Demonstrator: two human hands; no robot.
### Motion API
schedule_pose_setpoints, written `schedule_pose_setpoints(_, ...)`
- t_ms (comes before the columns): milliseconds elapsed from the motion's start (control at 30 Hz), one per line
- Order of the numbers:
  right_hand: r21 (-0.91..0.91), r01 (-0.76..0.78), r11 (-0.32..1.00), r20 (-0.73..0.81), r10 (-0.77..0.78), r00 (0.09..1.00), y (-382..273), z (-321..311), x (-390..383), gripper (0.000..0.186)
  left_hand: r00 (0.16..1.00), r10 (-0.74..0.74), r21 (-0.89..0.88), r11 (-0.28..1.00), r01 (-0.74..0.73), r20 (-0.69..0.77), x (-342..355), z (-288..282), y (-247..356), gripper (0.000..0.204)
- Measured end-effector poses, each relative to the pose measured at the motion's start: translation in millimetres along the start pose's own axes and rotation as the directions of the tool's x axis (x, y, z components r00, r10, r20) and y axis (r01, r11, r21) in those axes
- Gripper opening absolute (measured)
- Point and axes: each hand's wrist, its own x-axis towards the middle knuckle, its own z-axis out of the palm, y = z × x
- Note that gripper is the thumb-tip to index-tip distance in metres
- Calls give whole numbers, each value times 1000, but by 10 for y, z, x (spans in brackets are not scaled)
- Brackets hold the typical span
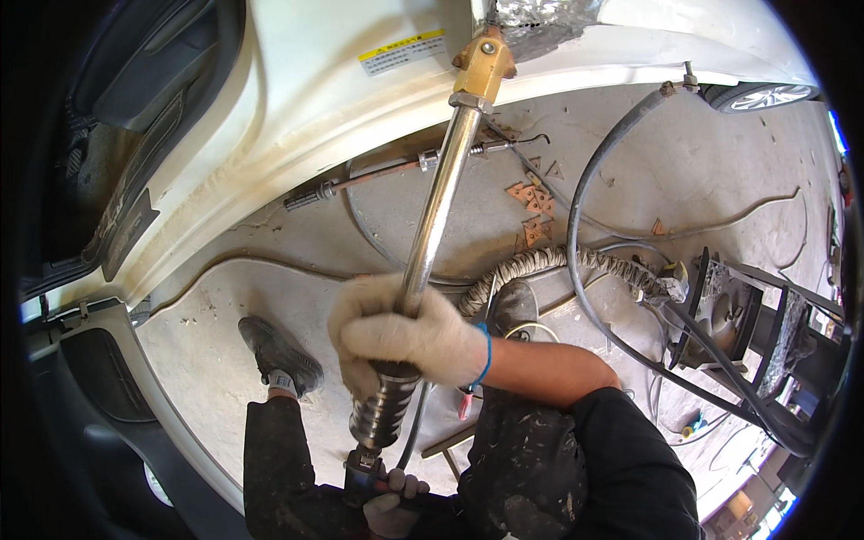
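A slide hammer (pixel 441 207) runs at a slant from the white car body (pixel 297 99) down toward me. Its brass-coloured head (pixel 484 67) meets a bare, scraped metal patch (pixel 544 22) on the panel. My right hand (pixel 396 333), in a whitish glove, is closed around the chrome rod, just above the ribbed steel part (pixel 385 409). Lower down, my left hand (pixel 393 508), also gloved, wraps the dark handle (pixel 362 472) at the tool's near end. Part of that hand is hidden at the bottom edge.
An open car door (pixel 99 387) stands at left. On the floor lie a second rod with a hooked end (pixel 396 171), several triangular copper-coloured pieces (pixel 535 198) and a wrapped cable (pixel 540 261). A thick black cable (pixel 576 207) arches to a clamp; a metal cart (pixel 765 315) stands right.
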Motion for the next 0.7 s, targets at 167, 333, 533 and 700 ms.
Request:
schedule_pose_setpoints(167,-29,124,992,-1,-124,992,-315,-110,128,21,1000,-6,9,1000,6,-11,-13,13,6,57)
schedule_pose_setpoints(333,-243,-158,957,-60,147,987,8,7,-39,17,1000,-2,3,1000,2,-27,-35,0,-70,56)
schedule_pose_setpoints(533,78,-106,991,6,106,994,321,70,-47,14,999,23,9,1000,-23,-37,-19,-3,-128,56)
schedule_pose_setpoints(700,-14,31,999,-60,-31,998,-156,-12,56,17,998,22,11,1000,-21,-62,-75,4,-120,56)
